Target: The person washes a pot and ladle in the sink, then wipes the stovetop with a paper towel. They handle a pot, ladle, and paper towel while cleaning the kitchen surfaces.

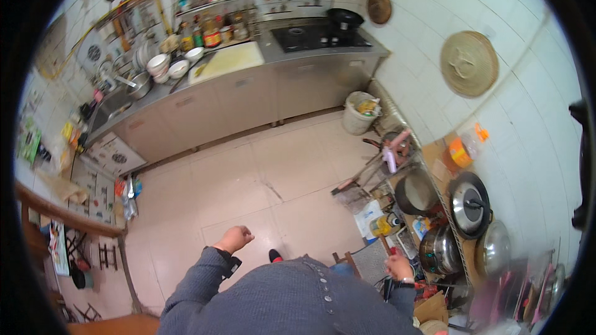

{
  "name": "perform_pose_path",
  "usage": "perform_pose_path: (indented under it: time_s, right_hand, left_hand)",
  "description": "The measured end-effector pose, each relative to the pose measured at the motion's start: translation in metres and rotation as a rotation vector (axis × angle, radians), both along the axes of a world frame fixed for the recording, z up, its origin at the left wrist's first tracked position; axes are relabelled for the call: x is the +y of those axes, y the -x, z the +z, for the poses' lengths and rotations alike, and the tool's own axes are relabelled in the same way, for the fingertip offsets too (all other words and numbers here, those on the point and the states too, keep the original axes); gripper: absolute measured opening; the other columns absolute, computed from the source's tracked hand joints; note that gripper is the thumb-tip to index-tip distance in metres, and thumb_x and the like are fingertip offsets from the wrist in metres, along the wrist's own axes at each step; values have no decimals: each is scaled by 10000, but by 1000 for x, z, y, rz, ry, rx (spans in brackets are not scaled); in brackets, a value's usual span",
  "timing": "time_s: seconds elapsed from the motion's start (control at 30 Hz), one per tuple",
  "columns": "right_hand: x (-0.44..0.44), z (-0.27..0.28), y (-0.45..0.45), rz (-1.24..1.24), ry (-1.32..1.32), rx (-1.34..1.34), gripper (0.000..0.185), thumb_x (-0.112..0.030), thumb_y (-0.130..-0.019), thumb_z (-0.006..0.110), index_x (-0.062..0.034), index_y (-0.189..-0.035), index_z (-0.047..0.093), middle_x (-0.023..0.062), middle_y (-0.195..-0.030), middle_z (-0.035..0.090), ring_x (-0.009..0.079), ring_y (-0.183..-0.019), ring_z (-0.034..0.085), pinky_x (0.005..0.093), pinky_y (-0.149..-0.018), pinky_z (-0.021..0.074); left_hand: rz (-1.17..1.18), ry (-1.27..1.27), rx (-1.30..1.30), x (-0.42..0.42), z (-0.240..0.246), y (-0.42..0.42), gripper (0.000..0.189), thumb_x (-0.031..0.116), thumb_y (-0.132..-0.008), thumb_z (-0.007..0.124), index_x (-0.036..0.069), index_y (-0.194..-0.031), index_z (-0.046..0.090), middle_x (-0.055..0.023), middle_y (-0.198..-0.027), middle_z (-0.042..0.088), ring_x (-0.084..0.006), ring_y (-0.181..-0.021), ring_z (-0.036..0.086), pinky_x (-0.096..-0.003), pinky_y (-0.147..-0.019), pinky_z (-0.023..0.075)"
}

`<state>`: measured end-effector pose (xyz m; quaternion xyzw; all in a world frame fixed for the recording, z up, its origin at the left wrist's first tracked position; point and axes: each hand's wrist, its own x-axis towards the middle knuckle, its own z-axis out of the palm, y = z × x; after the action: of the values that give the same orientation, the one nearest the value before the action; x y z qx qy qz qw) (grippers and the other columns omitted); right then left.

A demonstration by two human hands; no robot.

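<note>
My left hand point(234, 239) is held out over the tiled floor, its fingers loosely curled in and nothing visible in them. A dark band circles that wrist. On the other side, my right hand point(399, 267) is beside a chair with a woven seat point(370, 260). A brown wooden piece point(385, 244), perhaps part of that chair, shows just beyond my right fingers; whether I grip it is not clear. A bottle of yellow oil point(384, 225) lies near that hand, by the lower shelf. One dark shoe point(275, 256) shows below my body.
A steel counter point(267, 53) runs along the far wall, with a cutting board point(233, 60), bowls, a sink point(111, 108) and a stove point(316, 39). A waste bin point(357, 123) stands near its right end. Pots and lids fill a rack point(447, 214) at the right. A doorway is at the left.
</note>
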<state>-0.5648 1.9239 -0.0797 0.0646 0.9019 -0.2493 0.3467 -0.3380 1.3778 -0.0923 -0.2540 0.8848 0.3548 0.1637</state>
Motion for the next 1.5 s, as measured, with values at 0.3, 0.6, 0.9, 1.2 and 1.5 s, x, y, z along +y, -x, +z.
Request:
perform_pose_path:
  time_s: [0.3, 0.6, 0.9, 1.2, 1.5]
  right_hand:
    - [-289, 70, 80, 556, -40, 80, 272, -215, -786, 666, -17, -972, 672, 111, -785, 690, 208, -644, 674, 349, -587, 523]
    - [-607, 117, 67, 705, -1, 245, 364, -188, -812, 677, 13, -1108, 612, 133, -822, 677, 199, -628, 662, 329, -512, 496]
    - [-989, 112, -69, 1341, 63, 330, 263, -208, -811, 614, -1, -963, 669, 150, -764, 669, 207, -616, 649, 347, -562, 508]
    - [-1322, 169, -214, 1438, 485, 264, 338, -245, -819, 678, 0, -1049, 642, 120, -764, 668, 206, -630, 628, 335, -616, 501]
    - [-1505, 120, -251, 1414, 436, 283, 316, -293, -798, 676, -24, -965, 684, 121, -777, 672, 225, -660, 625, 352, -627, 500]
  left_hand:
    - [251, -102, 439, -77, 113, -56, 273, 223, -852, 662, 8, -1019, 647, -120, -922, 657, -213, -845, 633, -318, -755, 512]
    - [784, 11, 644, -270, 107, -242, 289, 224, -820, 681, 20, -1021, 643, -127, -928, 636, -232, -822, 630, -321, -737, 512]
    - [1513, 96, 115, -300, -45, -508, 295, 314, -813, 616, 27, -853, 674, -145, -682, 654, -300, -678, 653, -405, -665, 513]
    - [1227, -257, -300, -266, -175, -596, 368, 369, -839, 534, 35, -883, 683, -149, -861, 685, -321, -798, 659, -443, -746, 507]
    - [1163, 96, -23, -514, -196, -662, 367, 368, -851, 515, 46, -907, 683, -155, -937, 679, -342, -772, 650, -456, -727, 507]
